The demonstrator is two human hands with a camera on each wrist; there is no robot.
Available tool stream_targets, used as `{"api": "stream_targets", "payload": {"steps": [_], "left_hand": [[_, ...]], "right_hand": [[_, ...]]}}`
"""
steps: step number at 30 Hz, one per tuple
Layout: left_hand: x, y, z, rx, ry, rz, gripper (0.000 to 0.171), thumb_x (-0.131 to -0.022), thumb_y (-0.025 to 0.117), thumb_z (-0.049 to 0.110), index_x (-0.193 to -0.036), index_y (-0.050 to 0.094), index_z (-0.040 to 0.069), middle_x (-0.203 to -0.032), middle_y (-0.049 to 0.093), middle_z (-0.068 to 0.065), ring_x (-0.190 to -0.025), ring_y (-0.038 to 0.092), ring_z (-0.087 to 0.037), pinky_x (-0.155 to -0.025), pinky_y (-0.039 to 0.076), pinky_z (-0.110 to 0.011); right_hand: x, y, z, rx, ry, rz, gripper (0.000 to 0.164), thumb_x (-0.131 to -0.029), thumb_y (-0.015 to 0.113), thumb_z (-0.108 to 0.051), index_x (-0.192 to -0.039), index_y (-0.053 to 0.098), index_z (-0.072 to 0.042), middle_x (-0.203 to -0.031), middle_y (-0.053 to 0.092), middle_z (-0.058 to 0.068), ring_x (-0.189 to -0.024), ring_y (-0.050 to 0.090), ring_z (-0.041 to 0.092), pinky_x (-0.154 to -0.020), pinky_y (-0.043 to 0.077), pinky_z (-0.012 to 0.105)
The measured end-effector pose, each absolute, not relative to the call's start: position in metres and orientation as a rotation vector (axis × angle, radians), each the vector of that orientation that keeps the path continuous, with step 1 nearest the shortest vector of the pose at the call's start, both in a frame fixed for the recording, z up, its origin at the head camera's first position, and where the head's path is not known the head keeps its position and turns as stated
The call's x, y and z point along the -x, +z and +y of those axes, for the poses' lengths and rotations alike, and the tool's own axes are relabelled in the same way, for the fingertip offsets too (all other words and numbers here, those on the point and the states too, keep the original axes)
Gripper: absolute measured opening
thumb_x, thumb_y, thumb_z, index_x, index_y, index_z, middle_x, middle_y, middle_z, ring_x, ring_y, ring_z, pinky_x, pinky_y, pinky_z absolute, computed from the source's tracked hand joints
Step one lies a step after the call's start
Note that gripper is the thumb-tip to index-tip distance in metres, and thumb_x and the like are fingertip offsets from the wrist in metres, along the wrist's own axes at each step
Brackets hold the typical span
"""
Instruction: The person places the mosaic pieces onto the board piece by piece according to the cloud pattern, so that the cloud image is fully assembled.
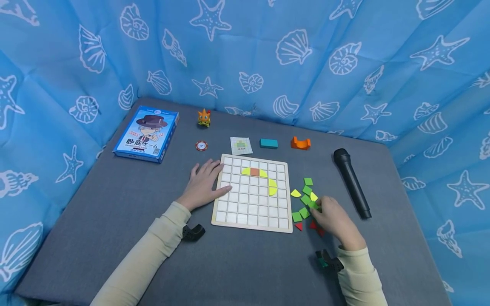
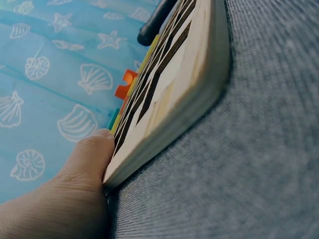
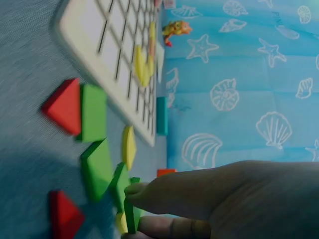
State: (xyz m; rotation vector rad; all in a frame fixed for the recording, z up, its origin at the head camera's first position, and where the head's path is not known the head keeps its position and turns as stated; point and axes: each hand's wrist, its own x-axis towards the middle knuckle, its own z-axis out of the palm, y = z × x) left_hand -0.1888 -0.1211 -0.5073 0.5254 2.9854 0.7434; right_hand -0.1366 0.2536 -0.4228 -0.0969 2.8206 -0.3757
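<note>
A square wooden grid board point(image 1: 242, 208) lies on the table with a brown square tile point(image 1: 254, 172) and several yellow quarter-round tiles point(image 1: 272, 182) in its cells. On the board's left side rests my left hand point(image 1: 203, 185), fingers spread, thumb point(image 2: 89, 154) over the rim. To the right of the board, my right hand point(image 1: 334, 216) pinches a green square tile point(image 3: 130, 216) between thumb and finger. Around it lie several green square tiles point(image 1: 297, 216), loose yellow tiles point(image 1: 295, 193) and red triangular tiles point(image 1: 299, 226). Part of the pinched tile is hidden by the fingers.
Behind the board are a pattern card point(image 1: 241, 145), a teal block point(image 1: 269, 143), an orange arch block point(image 1: 300, 143), a poker chip point(image 1: 201, 145) and a small figurine point(image 1: 204, 118). A blue game box point(image 1: 147, 132) lies left, a black microphone point(image 1: 352, 182) right.
</note>
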Motion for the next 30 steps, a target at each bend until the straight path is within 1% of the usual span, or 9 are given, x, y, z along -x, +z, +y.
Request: {"api": "stream_targets", "payload": {"steps": [4, 8, 12, 17, 25, 30], "left_hand": [[0.190, -0.507, -0.121, -0.522, 0.731, 2.983, 0.084, -0.087, 0.045, 0.071, -0.151, 0.031, 0.018, -0.156, 0.027, -0.006, -0.147, 0.014, -0.027, -0.114, 0.005, -0.060], [0.190, -0.505, -0.121, -0.521, 0.737, 2.983, 0.084, -0.087, 0.045, 0.070, -0.151, 0.032, 0.017, -0.156, 0.027, -0.006, -0.147, 0.014, -0.027, -0.114, 0.005, -0.060], [0.188, -0.506, -0.121, -0.521, 0.740, 2.979, 0.083, -0.088, 0.046, 0.069, -0.151, 0.032, 0.017, -0.156, 0.028, -0.006, -0.147, 0.014, -0.028, -0.114, 0.005, -0.060], [0.188, -0.505, -0.120, -0.523, 0.746, 2.983, 0.082, -0.088, 0.048, 0.068, -0.151, 0.032, 0.017, -0.156, 0.028, -0.007, -0.147, 0.015, -0.028, -0.113, 0.005, -0.060], [0.188, -0.504, -0.121, -0.520, 0.747, 2.987, 0.082, -0.088, 0.047, 0.068, -0.151, 0.032, 0.017, -0.156, 0.028, -0.006, -0.147, 0.014, -0.028, -0.113, 0.005, -0.061], [0.188, -0.505, -0.120, -0.527, 0.753, 2.988, 0.082, -0.088, 0.047, 0.068, -0.150, 0.033, 0.017, -0.155, 0.029, -0.006, -0.146, 0.015, -0.028, -0.113, 0.006, -0.061]], "right_hand": [[0.142, -0.418, 0.244, 0.186, -0.398, 2.840, 0.027, -0.092, 0.061, -0.014, -0.102, 0.057, 0.011, -0.084, 0.054, 0.013, -0.070, 0.048, 0.021, -0.060, 0.042, 0.035], [0.148, -0.414, 0.232, 0.283, -0.447, 2.868, 0.026, -0.092, 0.062, -0.015, -0.106, 0.059, 0.008, -0.095, 0.058, 0.017, -0.077, 0.053, 0.023, -0.065, 0.048, 0.038], [0.151, -0.414, 0.220, 0.401, -0.505, 2.915, 0.029, -0.092, 0.063, -0.015, -0.113, 0.059, 0.005, -0.104, 0.059, 0.017, -0.087, 0.058, 0.025, -0.073, 0.052, 0.041], [0.157, -0.413, 0.205, 0.530, -0.539, 2.965, 0.030, -0.091, 0.066, -0.018, -0.114, 0.060, 0.001, -0.104, 0.061, 0.014, -0.088, 0.060, 0.025, -0.073, 0.054, 0.039], [0.176, -0.422, 0.180, 0.665, -0.535, 2.943, 0.024, -0.090, 0.068, -0.019, -0.111, 0.064, -0.007, -0.105, 0.063, 0.007, -0.085, 0.058, 0.017, -0.073, 0.053, 0.033], [0.180, -0.431, 0.169, 0.717, -0.487, 2.953, 0.024, -0.088, 0.071, -0.019, -0.109, 0.066, -0.008, -0.105, 0.065, 0.006, -0.088, 0.060, 0.017, -0.077, 0.054, 0.034]]}}
